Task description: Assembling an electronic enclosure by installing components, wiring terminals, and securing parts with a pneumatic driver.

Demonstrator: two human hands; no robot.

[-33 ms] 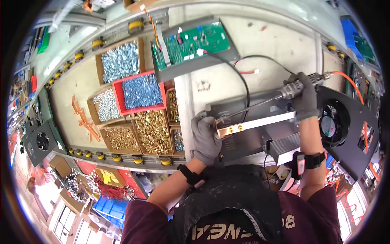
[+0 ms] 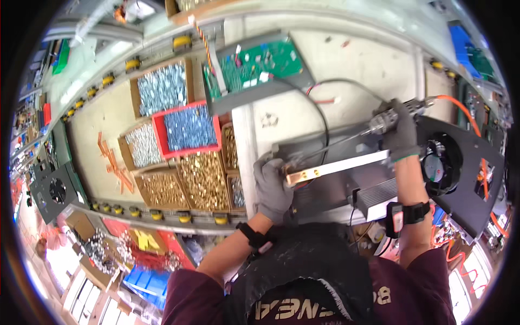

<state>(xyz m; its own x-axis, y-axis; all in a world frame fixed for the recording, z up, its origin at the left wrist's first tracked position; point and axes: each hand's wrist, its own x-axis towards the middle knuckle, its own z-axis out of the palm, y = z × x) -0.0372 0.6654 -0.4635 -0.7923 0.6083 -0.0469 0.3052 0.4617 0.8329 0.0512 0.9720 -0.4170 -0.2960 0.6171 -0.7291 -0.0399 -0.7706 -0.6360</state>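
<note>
My right hand (image 2: 400,130), in a grey glove, is wrapped round a metal pneumatic screwdriver (image 2: 383,121) with an orange air hose at its back end. The driver's long thin shaft (image 2: 341,142) slants down left toward my left hand (image 2: 272,184). That hand, also gloved, has its fingers curled at the left end of a flat metal bar (image 2: 346,166). Two brass-coloured fittings (image 2: 310,174) show near this end. My fingers partly hide the shaft's tip. Beneath the bar lies a dark grey metal chassis (image 2: 336,187), with a silver finned block (image 2: 379,199) near its front edge.
A green circuit board (image 2: 265,62) on a grey plate stands behind, with loose cables. To the left are a red bin (image 2: 157,130) of screws and several cardboard boxes (image 2: 135,187) of fasteners. A panel with a fan (image 2: 441,162) sits on the right, beside the orange hose (image 2: 460,108).
The view has shifted slightly. Both hands keep the same hold, with the driver's shaft still reaching toward my left fingers.
</note>
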